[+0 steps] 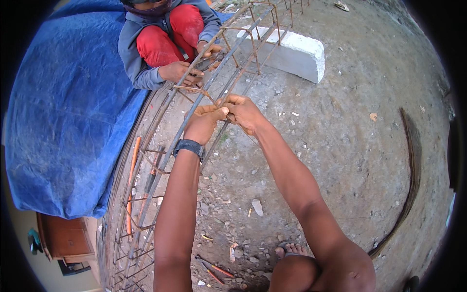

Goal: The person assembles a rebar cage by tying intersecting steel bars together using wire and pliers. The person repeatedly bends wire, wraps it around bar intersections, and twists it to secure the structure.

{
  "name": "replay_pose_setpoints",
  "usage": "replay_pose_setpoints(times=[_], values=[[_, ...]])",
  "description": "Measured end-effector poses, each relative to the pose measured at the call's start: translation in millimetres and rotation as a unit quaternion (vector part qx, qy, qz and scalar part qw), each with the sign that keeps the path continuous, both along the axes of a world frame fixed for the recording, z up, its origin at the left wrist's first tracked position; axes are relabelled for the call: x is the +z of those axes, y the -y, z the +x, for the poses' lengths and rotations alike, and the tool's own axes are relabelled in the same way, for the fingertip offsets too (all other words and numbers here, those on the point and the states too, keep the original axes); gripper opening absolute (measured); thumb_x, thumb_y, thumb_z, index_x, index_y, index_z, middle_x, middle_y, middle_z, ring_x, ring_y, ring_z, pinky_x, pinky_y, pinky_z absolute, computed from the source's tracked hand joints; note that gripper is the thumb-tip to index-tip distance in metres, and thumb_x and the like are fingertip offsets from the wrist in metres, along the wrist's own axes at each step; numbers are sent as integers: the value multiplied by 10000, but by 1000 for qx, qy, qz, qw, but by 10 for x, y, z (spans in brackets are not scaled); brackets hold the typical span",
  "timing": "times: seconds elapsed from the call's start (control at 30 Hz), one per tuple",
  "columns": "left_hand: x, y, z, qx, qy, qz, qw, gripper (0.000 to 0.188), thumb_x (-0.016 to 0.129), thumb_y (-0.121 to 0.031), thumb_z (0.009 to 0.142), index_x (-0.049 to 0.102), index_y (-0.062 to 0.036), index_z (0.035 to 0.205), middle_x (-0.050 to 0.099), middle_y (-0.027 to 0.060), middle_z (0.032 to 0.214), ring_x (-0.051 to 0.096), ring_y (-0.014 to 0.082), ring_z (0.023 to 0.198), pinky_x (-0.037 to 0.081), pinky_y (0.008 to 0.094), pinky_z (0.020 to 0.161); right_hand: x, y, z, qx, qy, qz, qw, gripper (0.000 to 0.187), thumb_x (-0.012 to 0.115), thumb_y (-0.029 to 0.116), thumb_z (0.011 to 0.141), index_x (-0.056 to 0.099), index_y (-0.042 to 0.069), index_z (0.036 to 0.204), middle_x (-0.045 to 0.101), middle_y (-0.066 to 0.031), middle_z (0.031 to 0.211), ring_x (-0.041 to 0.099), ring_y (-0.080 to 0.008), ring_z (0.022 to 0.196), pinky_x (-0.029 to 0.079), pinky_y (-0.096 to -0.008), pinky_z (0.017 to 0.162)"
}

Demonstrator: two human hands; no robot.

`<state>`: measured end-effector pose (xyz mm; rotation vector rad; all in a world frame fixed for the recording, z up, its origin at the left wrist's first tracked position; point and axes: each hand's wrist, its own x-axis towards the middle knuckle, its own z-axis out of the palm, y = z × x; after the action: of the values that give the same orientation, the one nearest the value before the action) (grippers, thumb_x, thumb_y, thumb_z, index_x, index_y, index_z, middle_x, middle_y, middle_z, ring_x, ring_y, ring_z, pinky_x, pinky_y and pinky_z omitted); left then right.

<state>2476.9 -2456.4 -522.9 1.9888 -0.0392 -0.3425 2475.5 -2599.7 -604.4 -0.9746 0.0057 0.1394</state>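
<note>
A long cage of steel reinforcing bars (195, 104) with square stirrups (197, 90) runs slantwise from lower left to upper middle. Both hands meet at one stirrup's corner. My left hand (202, 124), a dark watch (189, 147) on its wrist, is closed there with its thumb toward the other hand; what it pinches is hidden. Beside it, my right hand (244, 114) is closed at the fingertips on a thin wire (251, 138), whose loose end trails below the palm. The join itself is covered by my fingers.
Across the cage a co-worker (170, 39) squats, hands at the bars. A white block (292, 53) props the cage's far part. Pincers (214, 269) lie near my foot (292, 249). A wire bundle (411, 180) lies right; a blue tarp (63, 107) hangs left.
</note>
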Motion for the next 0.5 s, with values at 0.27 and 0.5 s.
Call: replay_pose_setpoints(times=[0.27, 0.5], values=[[46, -34, 5, -18, -50, -38, 998, 396, 808, -213, 838, 683, -17, 1159, 632, -20, 756, 416, 3, 535, 267, 158, 422, 55, 89, 45, 48, -15, -28, 998, 144, 673, 145, 919, 667, 41, 1018, 602, 2, 739, 474, -48, 571, 341, -227, 488], [-28, 17, -72, 23, 39, -64, 997, 321, 822, -169, 811, 662, -29, 1052, 680, 28, 784, 484, 34, 578, 349, 183, 494, 172, 64, -91, -78, -10, -285, 955, 185, 705, 211, 889, 645, 36, 902, 644, -55, 757, 609, -190, 653, 477, -348, 603]])
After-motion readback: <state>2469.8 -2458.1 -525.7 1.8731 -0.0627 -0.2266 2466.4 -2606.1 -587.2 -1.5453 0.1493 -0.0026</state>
